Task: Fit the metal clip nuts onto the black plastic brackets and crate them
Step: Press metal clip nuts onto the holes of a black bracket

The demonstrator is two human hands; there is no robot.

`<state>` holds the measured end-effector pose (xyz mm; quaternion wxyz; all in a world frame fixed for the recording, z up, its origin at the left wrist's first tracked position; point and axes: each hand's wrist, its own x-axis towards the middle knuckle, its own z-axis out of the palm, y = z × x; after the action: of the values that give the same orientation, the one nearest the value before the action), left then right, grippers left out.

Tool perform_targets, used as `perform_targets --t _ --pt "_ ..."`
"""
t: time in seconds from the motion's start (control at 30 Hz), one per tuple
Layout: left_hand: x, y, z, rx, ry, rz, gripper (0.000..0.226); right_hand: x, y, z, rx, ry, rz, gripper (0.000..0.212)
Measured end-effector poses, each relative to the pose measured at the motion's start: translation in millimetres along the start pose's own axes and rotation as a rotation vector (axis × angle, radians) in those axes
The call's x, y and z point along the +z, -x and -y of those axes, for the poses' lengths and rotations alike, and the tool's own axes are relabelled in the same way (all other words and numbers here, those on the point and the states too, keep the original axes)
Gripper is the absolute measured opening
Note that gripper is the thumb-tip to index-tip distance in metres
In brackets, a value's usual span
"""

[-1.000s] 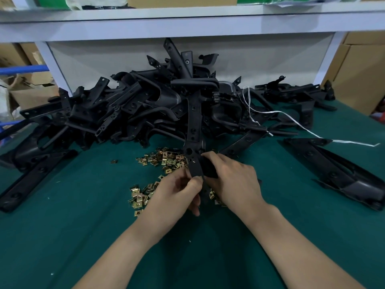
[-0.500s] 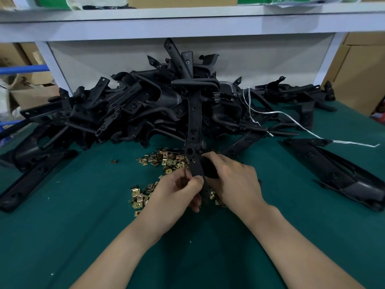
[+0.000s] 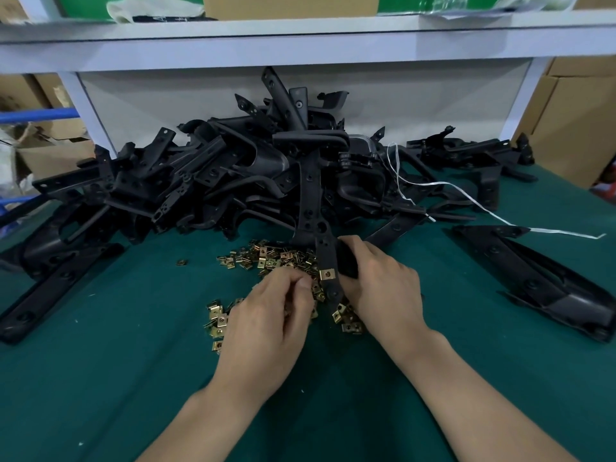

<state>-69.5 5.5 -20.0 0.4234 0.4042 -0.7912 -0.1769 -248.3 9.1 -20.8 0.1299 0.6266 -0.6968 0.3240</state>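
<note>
My right hand (image 3: 376, 285) grips a long black plastic bracket (image 3: 311, 195) near its lower end, and the bracket's far end leans on the heap. A brass-coloured clip nut (image 3: 326, 274) sits clipped on the bracket's edge just left of my right fingers. My left hand (image 3: 266, 325) is curled over the loose clip nuts (image 3: 270, 258) on the green mat. Its thumb and forefinger pinch together at the pile, seemingly on a nut that they mostly hide.
A big heap of black brackets (image 3: 206, 175) fills the back of the green table (image 3: 100, 378). A single long bracket (image 3: 546, 281) lies at the right, another (image 3: 50, 291) at the left. White string (image 3: 466, 191) trails right. Cardboard boxes (image 3: 576, 121) stand beyond.
My left hand has left the bracket's end and dropped left onto the nut pile. This uncovers a clip nut fitted on the bracket. My right hand keeps its hold.
</note>
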Motion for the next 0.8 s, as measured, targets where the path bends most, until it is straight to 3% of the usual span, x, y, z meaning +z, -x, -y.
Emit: perform_targets --t 0.53,0.67,0.8 --pt "6 2 -2 0.028 -0.015 0.029 0.016 1 2 0 0.005 0.057 0.05 0.039" --pt "4 -2 -2 0.073 -0.183 -0.017 0.023 1 1 -1 0.016 0.054 0.093 0.04" --pt "0 -5 8 0.069 -0.435 0.162 0.046 0 0 -2 0.04 0.048 0.09 0.043"
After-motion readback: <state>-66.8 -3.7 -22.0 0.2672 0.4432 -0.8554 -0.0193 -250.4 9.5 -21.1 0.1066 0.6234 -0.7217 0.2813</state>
